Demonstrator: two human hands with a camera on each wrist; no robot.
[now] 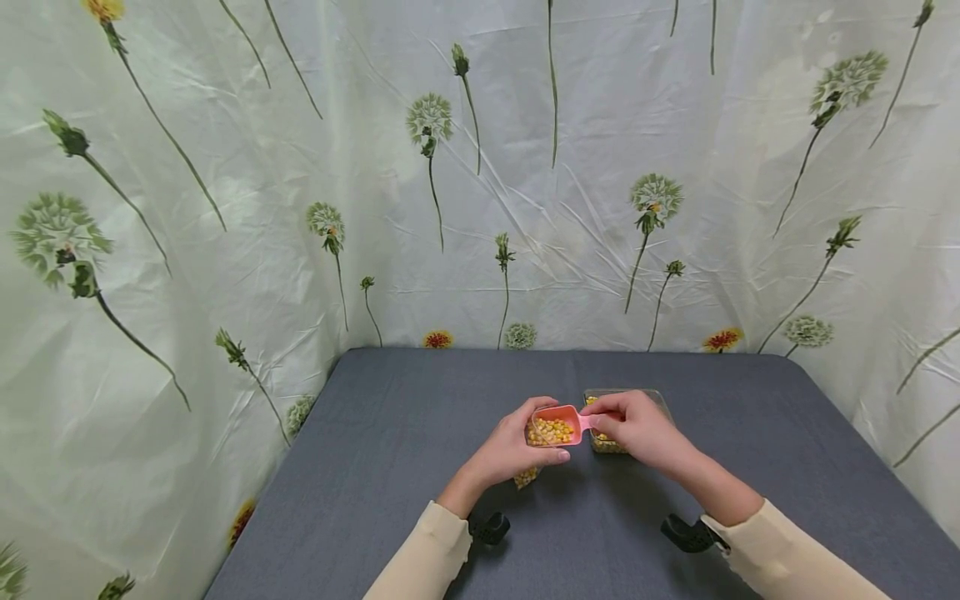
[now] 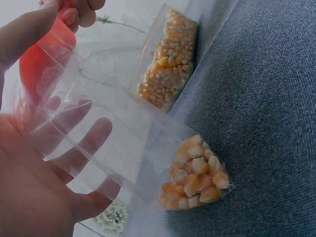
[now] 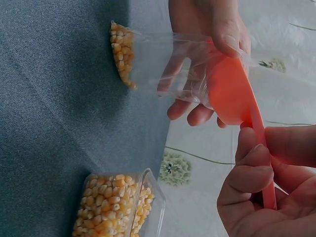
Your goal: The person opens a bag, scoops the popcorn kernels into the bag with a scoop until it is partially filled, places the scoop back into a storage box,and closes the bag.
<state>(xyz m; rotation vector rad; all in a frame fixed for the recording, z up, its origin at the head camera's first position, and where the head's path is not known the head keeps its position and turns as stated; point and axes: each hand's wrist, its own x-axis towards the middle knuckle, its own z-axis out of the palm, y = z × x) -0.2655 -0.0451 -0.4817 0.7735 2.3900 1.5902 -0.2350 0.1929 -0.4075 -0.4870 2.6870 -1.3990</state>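
Observation:
My right hand (image 1: 637, 425) pinches the handle of a pink scoop (image 3: 229, 91). Yellow corn kernels (image 1: 551, 432) lie in the scoop's bowl, which sits inside the mouth of a clear plastic bag (image 3: 155, 66). Around that mouth my left hand (image 1: 513, 446) holds the bag, thumb on the near side and fingers spread behind the film. The bag hangs down, with a small heap of kernels (image 2: 195, 173) in its bottom corner close over the table. Beside my right hand stands a clear plastic box (image 1: 662, 400) of corn kernels, partly hidden by that hand in the head view.
A dark grey cloth covers the table (image 1: 420, 433). Behind it and at the sides hangs a pale curtain (image 1: 525, 200) printed with dandelions. Black wrist mounts (image 1: 686, 533) stick out under both cream sleeves (image 1: 427, 550).

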